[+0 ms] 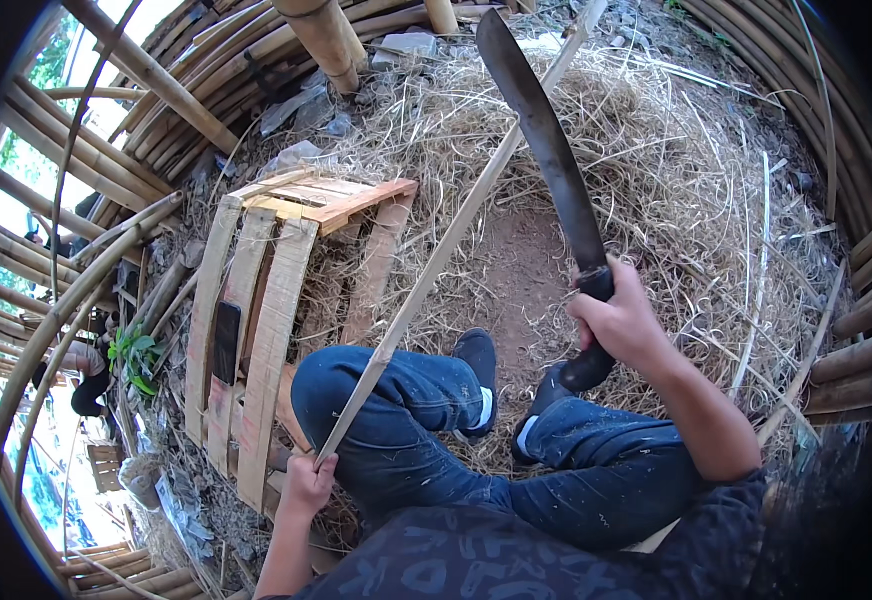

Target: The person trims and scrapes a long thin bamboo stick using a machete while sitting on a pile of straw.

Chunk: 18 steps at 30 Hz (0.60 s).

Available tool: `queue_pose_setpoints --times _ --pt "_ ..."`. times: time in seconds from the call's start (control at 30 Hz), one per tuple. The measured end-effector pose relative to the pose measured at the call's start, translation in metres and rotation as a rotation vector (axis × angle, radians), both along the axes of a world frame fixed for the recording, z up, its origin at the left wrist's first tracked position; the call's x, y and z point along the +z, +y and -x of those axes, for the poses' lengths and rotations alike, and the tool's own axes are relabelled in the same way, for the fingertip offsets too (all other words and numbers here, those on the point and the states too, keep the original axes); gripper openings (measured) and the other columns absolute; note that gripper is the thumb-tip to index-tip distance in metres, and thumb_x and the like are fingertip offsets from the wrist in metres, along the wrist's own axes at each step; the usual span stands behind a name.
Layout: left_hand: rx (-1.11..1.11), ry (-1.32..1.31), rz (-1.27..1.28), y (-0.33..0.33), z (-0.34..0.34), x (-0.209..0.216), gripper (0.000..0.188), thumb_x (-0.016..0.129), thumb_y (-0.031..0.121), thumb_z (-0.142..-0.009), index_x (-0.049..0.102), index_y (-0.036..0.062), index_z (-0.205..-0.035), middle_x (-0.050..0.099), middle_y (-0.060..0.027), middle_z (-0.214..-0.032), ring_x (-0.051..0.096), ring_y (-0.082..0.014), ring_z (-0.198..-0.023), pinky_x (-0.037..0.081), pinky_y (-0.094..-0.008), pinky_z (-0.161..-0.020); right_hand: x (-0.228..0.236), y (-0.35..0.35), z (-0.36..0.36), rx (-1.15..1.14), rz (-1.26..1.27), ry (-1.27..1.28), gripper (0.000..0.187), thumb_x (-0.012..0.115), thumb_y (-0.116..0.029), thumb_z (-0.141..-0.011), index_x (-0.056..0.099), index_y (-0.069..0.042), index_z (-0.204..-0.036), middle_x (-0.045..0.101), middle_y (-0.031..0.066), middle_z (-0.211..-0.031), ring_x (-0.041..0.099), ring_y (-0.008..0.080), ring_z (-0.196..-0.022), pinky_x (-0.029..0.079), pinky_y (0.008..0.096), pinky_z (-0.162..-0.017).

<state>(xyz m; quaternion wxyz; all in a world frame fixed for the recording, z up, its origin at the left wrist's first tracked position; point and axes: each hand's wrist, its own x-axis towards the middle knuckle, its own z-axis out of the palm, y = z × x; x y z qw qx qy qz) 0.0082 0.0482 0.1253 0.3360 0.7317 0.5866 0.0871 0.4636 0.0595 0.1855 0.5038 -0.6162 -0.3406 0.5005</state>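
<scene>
My right hand (624, 318) is closed round the dark handle of a machete (548, 130), its long blade raised and slanting up to the left. In my left hand (308, 484) is the near end of a long, pale bamboo strip (426, 282). The strip runs over my left knee and away toward the far right, passing behind the blade near its upper part. Whether blade and strip touch, I cannot tell. Below my knees are my dark shoes on bare soil.
A slatted wooden crate (282, 250) lies on my left, a dark phone (226, 342) on its slats. Heaped bamboo shavings (646, 160) cover the ground ahead. Bamboo poles (322, 40) form walls around me. Beyond the left wall, a person (88, 375) is partly visible.
</scene>
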Motion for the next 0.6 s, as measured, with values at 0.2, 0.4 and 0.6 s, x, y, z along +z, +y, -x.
queue_pose_setpoints --times 0.2,0.4,0.6 --pt "-0.019 0.035 -0.07 -0.004 0.001 0.002 0.06 0.05 0.044 -0.092 0.05 -0.0014 -0.053 0.048 -0.0162 -0.045 0.056 -0.0352 -0.045 0.04 -0.0414 -0.045 0.01 0.013 -0.027 -0.096 -0.107 0.09 0.018 0.059 0.001 -0.074 0.051 0.001 -0.09 0.052 0.0025 -0.059 0.05 0.0097 -0.043 0.043 0.0247 -0.04" --pt "0.03 0.021 -0.021 -0.005 -0.004 0.004 0.061 0.051 0.045 -0.092 0.051 -0.0013 -0.051 0.048 -0.0157 -0.044 0.056 -0.0349 -0.045 0.041 -0.0409 -0.045 0.006 0.003 -0.003 0.153 0.078 -0.036 0.017 0.058 0.003 -0.072 0.053 0.002 -0.089 0.052 0.0024 -0.059 0.052 0.0096 -0.044 0.043 0.0244 -0.041" --pt "-0.022 0.055 -0.08 -0.006 -0.003 -0.004 0.061 0.051 0.045 -0.091 0.053 -0.0005 -0.051 0.049 -0.014 -0.043 0.057 -0.033 -0.044 0.042 -0.0405 -0.045 0.006 0.002 0.002 -0.067 -0.082 0.075 0.019 0.059 0.001 -0.073 0.053 0.0 -0.091 0.053 0.0029 -0.062 0.052 0.0095 -0.045 0.043 0.024 -0.041"
